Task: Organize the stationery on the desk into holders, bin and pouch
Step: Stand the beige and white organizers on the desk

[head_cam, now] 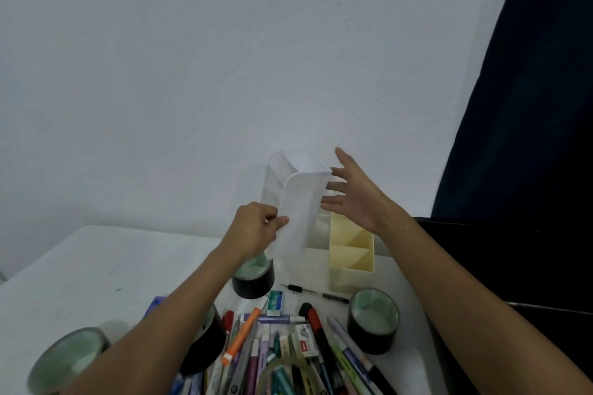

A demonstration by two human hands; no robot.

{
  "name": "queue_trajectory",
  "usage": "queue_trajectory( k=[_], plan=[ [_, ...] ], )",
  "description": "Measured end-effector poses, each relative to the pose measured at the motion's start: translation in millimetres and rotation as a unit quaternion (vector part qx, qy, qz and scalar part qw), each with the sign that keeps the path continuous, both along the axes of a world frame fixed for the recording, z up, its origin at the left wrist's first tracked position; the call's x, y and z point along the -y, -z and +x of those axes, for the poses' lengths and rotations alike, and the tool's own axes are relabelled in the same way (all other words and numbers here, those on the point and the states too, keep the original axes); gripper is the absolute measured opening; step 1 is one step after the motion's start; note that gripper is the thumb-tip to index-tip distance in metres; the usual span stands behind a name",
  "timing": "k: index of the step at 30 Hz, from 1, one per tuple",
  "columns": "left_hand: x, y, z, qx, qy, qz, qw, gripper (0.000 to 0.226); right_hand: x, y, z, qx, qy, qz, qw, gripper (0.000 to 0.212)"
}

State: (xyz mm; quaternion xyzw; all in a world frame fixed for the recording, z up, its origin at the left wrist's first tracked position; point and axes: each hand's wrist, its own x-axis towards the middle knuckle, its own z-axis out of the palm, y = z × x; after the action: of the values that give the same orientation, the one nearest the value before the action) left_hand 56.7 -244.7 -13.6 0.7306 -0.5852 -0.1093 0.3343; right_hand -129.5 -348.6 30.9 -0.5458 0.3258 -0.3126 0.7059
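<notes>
While a grey-green tape roll sits at the near left of the white desk, the left hand pinches the lower edge of a translucent white holder, lifted and tilted above the desk! Pens and markers crowd the foreground. Beside the holder, the right hand hovers with fingers spread, gripping nothing, just above the yellow divided holder. Another tape roll stands near right.

Beside the matt, pale-yellow plastic holder, a translucent white plastic holder is showing a smooth, frosted finish. In front of the yellow holder, glossy dark tape rolls are shining.
</notes>
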Motion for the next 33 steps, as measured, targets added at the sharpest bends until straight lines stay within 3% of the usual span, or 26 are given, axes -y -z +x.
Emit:
queue_trajectory(
  k=[3,7,15,18,21,24,26,29,33],
  plan=[
    [5,24,-16,-0.006,0.023,-0.017,1.000,0.037,-9,5,17,-0.075,0.049,-0.084,0.992,0.066],
    [13,42,-26,0.014,0.029,-0.024,0.999,0.031,-4,17,40,-0.096,0.113,-0.081,0.986,0.054],
    [15,57,-11,0.102,0.076,0.025,0.992,0.027,8,39,67,-0.138,0.110,-0.120,0.977,0.053],
    [17,50,-3,0.097,0.109,0.022,0.989,0.024,15,40,70,-0.132,0.099,-0.126,0.978,0.054],
    [20,37,3,0.095,0.021,0.019,0.995,0.020,25,48,72,-0.131,0.125,-0.126,0.975,0.046],
    [18,25,11,0.033,-0.120,-0.022,0.992,0.016,31,57,74,-0.125,0.186,-0.145,0.964,0.020],
    [19,21,16,-0.003,-0.157,-0.042,0.987,0.021,29,56,74,-0.127,0.182,-0.146,0.964,0.020],
    [25,20,23,-0.048,-0.114,-0.005,0.992,0.050,24,52,77,-0.129,0.107,-0.089,0.982,0.038],
    [29,25,27,-0.015,-0.082,-0.058,0.995,0.027,19,55,81,-0.119,0.038,-0.068,0.990,0.058]
  ],
)
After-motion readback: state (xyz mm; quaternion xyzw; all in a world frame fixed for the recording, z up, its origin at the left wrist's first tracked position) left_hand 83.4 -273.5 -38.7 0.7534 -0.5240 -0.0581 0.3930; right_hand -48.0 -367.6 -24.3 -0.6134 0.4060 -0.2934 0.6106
